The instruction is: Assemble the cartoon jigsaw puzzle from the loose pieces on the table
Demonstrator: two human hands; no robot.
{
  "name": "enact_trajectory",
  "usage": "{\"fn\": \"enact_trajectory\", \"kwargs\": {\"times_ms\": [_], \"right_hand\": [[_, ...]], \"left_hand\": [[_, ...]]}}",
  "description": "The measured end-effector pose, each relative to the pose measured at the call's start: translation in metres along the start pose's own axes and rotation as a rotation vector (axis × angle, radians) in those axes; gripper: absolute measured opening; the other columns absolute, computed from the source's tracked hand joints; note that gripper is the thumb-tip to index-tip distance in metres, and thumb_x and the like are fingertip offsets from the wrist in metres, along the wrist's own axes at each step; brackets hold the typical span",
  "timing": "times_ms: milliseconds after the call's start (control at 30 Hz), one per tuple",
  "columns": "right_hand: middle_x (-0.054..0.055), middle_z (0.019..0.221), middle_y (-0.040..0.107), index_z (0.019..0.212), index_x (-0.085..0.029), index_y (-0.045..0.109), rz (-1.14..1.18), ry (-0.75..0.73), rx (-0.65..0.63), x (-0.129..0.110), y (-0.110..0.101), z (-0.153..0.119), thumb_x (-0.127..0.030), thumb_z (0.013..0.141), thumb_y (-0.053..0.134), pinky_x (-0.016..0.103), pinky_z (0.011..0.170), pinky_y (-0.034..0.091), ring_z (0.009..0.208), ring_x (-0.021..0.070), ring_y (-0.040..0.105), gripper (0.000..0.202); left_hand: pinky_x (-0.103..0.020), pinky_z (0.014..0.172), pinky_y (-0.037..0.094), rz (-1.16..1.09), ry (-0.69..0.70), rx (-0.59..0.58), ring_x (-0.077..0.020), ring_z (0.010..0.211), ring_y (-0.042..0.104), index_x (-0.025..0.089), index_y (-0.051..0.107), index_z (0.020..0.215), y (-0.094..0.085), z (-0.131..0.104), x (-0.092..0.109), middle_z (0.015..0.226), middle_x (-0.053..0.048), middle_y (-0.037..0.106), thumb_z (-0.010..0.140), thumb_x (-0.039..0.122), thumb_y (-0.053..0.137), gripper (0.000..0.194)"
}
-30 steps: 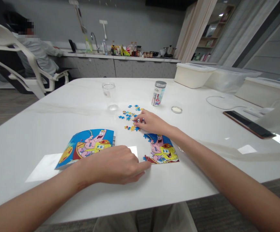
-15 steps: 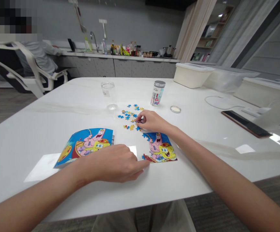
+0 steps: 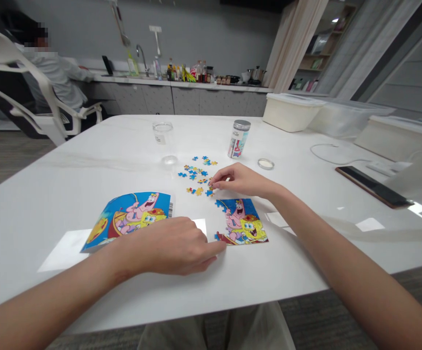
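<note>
My left hand (image 3: 182,245) lies low over the table, its index finger stretched out to the lower left corner of a partly assembled jigsaw puzzle (image 3: 246,226). Its other fingers curl underneath, partly hidden. Beneath and beyond that wrist is a bent picture sheet (image 3: 131,214) with the same cartoon scene, a pink starfish and a yellow sponge figure. My right hand (image 3: 238,179) pinches a small puzzle piece (image 3: 210,187) at the near right side of the loose pieces; the fingertips partly cover it. Several loose puzzle pieces (image 3: 193,171) lie scattered beyond the puzzle.
A clear open jar (image 3: 163,143) stands behind the pieces. Right of it are a lidded picture can (image 3: 239,139) and a round lid (image 3: 265,164). A phone (image 3: 373,187), a cable and storage boxes (image 3: 291,113) occupy the right side. A person (image 3: 56,78) sits at far left.
My right hand has shifted slightly right, its fingers still at the pieces near the puzzle's top left. The left hand stays where it was. The view has moved slightly.
</note>
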State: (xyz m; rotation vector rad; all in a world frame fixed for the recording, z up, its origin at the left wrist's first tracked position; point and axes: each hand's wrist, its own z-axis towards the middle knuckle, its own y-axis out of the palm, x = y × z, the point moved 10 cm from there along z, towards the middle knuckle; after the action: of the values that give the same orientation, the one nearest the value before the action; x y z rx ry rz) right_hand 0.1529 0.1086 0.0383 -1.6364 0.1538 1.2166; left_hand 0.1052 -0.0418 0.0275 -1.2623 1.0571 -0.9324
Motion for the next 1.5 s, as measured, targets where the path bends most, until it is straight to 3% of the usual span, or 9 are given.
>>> {"fn": "enact_trajectory", "kwargs": {"times_ms": [133,233,567,767,1000,1233,1400,1500], "right_hand": [[0.005,0.088,0.074,0.098,-0.016,0.074,0.086,0.06,-0.175,0.002,0.011,-0.012,-0.026,0.081,0.063,0.026,0.069,0.049,0.078,0.0145,0.064,0.023],[0.005,0.085,0.074,0.097,-0.016,0.074,0.115,0.071,-0.226,0.001,0.015,-0.017,-0.026,0.078,0.066,0.025,0.068,0.049,0.076,0.0142,0.064,0.023],[0.004,0.081,0.072,0.088,-0.016,0.075,0.065,0.078,-0.254,-0.007,0.013,-0.024,-0.027,0.077,0.066,0.025,0.064,0.046,0.073,0.0136,0.062,0.017],[0.003,0.082,0.072,0.094,-0.017,0.074,0.061,0.063,-0.319,-0.009,0.02,-0.026,-0.024,0.077,0.066,0.024,0.063,0.048,0.073,0.0136,0.064,0.019],[0.001,0.075,0.07,0.106,-0.019,0.071,0.065,0.068,-0.31,-0.007,0.019,-0.027,-0.025,0.08,0.064,0.024,0.058,0.045,0.066,0.0122,0.061,0.028],[0.003,0.081,0.07,0.084,-0.016,0.069,0.131,0.089,-0.286,-0.008,0.02,-0.026,-0.028,0.076,0.068,0.024,0.061,0.047,0.069,0.0124,0.062,0.013],[0.002,0.083,0.069,0.108,-0.018,0.067,0.194,0.048,-0.296,-0.012,0.02,-0.026,-0.026,0.079,0.066,0.024,0.062,0.047,0.07,0.012,0.061,0.03],[0.003,0.083,0.069,0.109,-0.019,0.069,0.199,0.047,-0.325,-0.013,0.023,-0.027,-0.025,0.081,0.064,0.025,0.063,0.047,0.073,0.0131,0.062,0.029]], "left_hand": [[-0.028,0.04,0.026,-0.007,-0.007,-0.013,-0.0123,0.039,0.048,0.018,0.057,0.103,0.0,0.001,-0.001,0.053,0.002,0.061,0.089,0.019,0.051,0.016],[-0.028,0.04,0.026,-0.011,-0.005,-0.026,-0.0128,0.04,0.049,0.018,0.057,0.104,0.003,0.0,-0.001,0.054,0.002,0.062,0.089,0.02,0.05,0.016],[-0.029,0.04,0.024,-0.025,-0.001,0.019,-0.0123,0.038,0.047,0.018,0.057,0.101,0.0,-0.001,-0.001,0.052,0.002,0.06,0.089,0.018,0.049,0.014],[-0.028,0.04,0.025,-0.032,0.001,0.024,-0.0122,0.039,0.047,0.018,0.057,0.103,-0.001,-0.001,-0.001,0.052,0.002,0.061,0.09,0.018,0.048,0.016],[-0.029,0.04,0.029,-0.041,0.001,0.058,-0.0121,0.038,0.045,0.018,0.058,0.101,-0.004,-0.001,-0.001,0.052,0.002,0.06,0.091,0.017,0.045,0.016],[-0.029,0.04,0.028,-0.025,-0.006,0.049,-0.0126,0.037,0.044,0.018,0.058,0.1,-0.003,-0.002,-0.001,0.051,0.002,0.06,0.09,0.018,0.046,0.016],[-0.029,0.04,0.03,-0.048,-0.009,0.062,-0.0123,0.037,0.044,0.018,0.058,0.098,-0.005,-0.001,-0.002,0.051,0.003,0.059,0.091,0.018,0.046,0.015],[-0.029,0.04,0.029,-0.042,-0.009,0.053,-0.012,0.037,0.044,0.018,0.058,0.096,-0.004,-0.001,-0.002,0.051,0.003,0.059,0.09,0.019,0.047,0.012]]}}
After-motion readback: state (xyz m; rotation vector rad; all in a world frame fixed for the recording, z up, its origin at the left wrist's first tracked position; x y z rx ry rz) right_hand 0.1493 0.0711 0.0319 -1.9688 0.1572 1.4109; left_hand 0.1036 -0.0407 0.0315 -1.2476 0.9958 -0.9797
